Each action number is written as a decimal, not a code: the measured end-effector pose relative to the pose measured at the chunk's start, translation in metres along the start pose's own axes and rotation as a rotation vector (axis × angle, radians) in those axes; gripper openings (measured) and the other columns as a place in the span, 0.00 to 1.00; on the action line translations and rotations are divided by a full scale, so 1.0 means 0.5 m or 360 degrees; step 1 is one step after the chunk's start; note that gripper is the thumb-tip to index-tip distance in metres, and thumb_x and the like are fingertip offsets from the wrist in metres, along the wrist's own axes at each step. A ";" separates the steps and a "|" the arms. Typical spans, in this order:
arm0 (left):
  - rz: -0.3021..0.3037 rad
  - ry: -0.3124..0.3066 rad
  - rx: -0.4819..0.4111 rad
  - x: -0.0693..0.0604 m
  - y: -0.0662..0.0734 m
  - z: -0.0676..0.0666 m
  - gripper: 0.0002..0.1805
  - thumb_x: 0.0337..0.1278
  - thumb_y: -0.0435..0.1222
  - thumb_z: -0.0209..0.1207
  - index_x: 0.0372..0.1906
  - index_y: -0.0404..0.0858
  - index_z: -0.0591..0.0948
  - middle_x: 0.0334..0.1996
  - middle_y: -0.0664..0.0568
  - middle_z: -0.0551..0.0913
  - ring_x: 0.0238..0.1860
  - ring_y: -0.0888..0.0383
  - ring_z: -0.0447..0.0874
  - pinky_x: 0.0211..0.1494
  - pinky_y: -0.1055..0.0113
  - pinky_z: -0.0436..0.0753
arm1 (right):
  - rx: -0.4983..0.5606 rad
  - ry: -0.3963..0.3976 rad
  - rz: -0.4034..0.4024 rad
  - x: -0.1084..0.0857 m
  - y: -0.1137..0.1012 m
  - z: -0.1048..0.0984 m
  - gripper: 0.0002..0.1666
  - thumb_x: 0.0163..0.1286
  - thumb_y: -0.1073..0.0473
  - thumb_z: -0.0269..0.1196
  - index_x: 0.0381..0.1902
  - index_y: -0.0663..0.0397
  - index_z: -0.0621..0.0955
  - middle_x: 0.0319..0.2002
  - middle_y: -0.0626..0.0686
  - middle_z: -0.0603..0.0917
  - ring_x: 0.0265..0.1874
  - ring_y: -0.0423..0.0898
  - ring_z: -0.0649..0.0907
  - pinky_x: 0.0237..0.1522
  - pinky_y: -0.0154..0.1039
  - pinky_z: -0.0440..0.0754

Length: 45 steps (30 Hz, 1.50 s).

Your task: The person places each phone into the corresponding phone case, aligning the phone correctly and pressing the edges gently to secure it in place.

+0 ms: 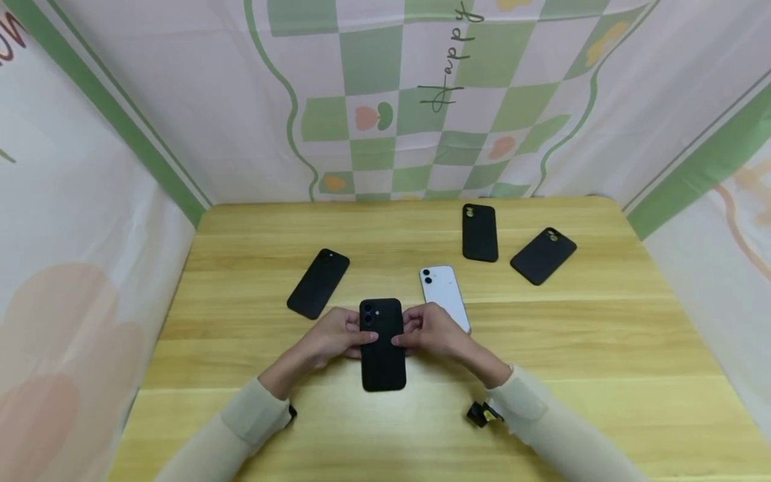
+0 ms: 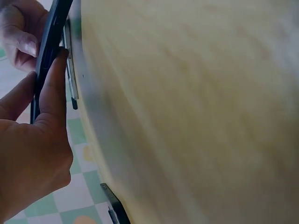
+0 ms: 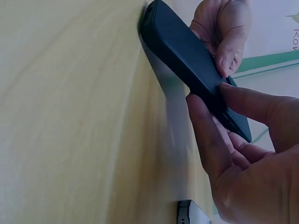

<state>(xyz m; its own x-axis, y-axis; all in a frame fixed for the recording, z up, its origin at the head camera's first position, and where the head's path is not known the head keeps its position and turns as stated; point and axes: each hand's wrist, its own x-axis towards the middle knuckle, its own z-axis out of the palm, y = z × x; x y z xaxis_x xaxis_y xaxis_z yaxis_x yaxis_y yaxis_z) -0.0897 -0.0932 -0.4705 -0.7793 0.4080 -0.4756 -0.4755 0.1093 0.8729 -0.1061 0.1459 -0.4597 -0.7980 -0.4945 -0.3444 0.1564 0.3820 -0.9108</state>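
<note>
Both hands hold a smartphone in a black case (image 1: pixel 383 361), its back with two camera lenses turned up, above the near middle of the table. My left hand (image 1: pixel 334 335) pinches its left edge, thumb on the back and fingers beneath. The opposite edge is pinched the same way by my right hand (image 1: pixel 435 329). In the right wrist view the cased phone (image 3: pixel 187 56) is tilted and clear of the tabletop. A white phone (image 1: pixel 444 294) lies just beyond the right hand, which partly hides it. Its screen side is hidden.
Left of centre lies a black phone or case (image 1: pixel 318 284); I cannot tell which. Farther back on the right are a black phone case (image 1: pixel 480 234) and another black case (image 1: pixel 542 258), with wood colour in their camera holes. Patterned cloth (image 1: pixel 373 73) hangs behind the wooden table (image 1: pixel 241 361).
</note>
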 end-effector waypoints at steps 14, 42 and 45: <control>-0.0053 0.0116 0.0524 -0.003 0.013 -0.006 0.03 0.71 0.28 0.65 0.42 0.31 0.82 0.29 0.46 0.89 0.27 0.59 0.88 0.34 0.65 0.90 | -0.0552 0.0171 -0.0087 0.006 0.006 0.010 0.11 0.62 0.61 0.79 0.36 0.59 0.87 0.26 0.47 0.87 0.25 0.39 0.81 0.31 0.33 0.79; -0.0006 0.0243 0.1164 -0.005 0.038 0.011 0.12 0.66 0.33 0.72 0.42 0.33 0.79 0.17 0.51 0.85 0.19 0.58 0.85 0.22 0.72 0.75 | -0.0627 0.0311 -0.0073 0.004 0.010 0.024 0.16 0.57 0.59 0.82 0.37 0.59 0.87 0.21 0.44 0.85 0.21 0.38 0.81 0.24 0.31 0.76; 0.0006 0.0243 0.1178 -0.005 0.039 0.012 0.12 0.65 0.33 0.72 0.41 0.33 0.79 0.16 0.51 0.85 0.19 0.58 0.86 0.22 0.72 0.76 | -0.0627 0.0305 -0.0057 0.002 0.009 0.025 0.15 0.57 0.59 0.82 0.37 0.58 0.87 0.20 0.43 0.85 0.20 0.38 0.82 0.23 0.32 0.75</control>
<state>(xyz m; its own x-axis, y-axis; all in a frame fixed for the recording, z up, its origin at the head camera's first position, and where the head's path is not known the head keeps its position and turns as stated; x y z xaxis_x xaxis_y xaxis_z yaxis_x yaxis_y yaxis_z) -0.0944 -0.0865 -0.4516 -0.8538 0.2853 -0.4355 -0.1167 0.7103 0.6941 -0.0990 0.1376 -0.4670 -0.8984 -0.3732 -0.2318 -0.0777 0.6542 -0.7523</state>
